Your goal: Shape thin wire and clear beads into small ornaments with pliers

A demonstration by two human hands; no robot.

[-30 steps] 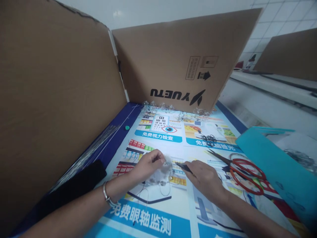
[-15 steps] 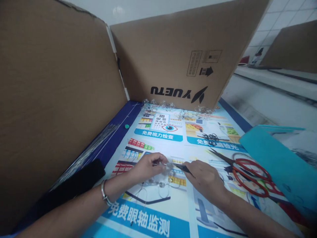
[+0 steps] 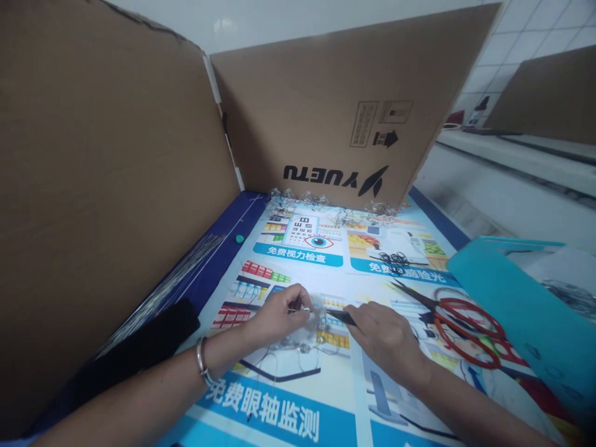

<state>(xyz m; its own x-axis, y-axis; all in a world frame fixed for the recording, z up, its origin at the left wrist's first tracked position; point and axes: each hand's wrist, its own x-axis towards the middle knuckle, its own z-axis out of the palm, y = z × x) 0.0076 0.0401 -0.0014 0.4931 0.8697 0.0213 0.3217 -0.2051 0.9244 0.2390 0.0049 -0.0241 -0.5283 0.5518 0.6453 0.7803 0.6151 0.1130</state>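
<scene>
My left hand [image 3: 278, 312], with a silver bangle [image 3: 202, 362] on its wrist, pinches a small clear part with a thin wire [image 3: 305, 310] over a printed poster mat [image 3: 298, 410]. My right hand [image 3: 379, 335] grips dark tweezers [image 3: 339, 315] whose tips point left at that part. Thin wire loops with small clear beads [image 3: 298, 347] lie on the mat just below both hands.
Cardboard walls stand at the left [image 3: 102, 186] and back [image 3: 335, 112]. Red-handled scissors [image 3: 465, 326] lie to the right, beside a teal folder [image 3: 516, 316]. A black object [image 3: 153, 338] and a bundle of metal rods [image 3: 181, 273] lie along the left edge. Clear parts [image 3: 326, 202] line the back wall.
My left hand has shifted slightly left and lower while keeping its pinch. The tweezer tips stay by the clear part. The view wobbled a little.
</scene>
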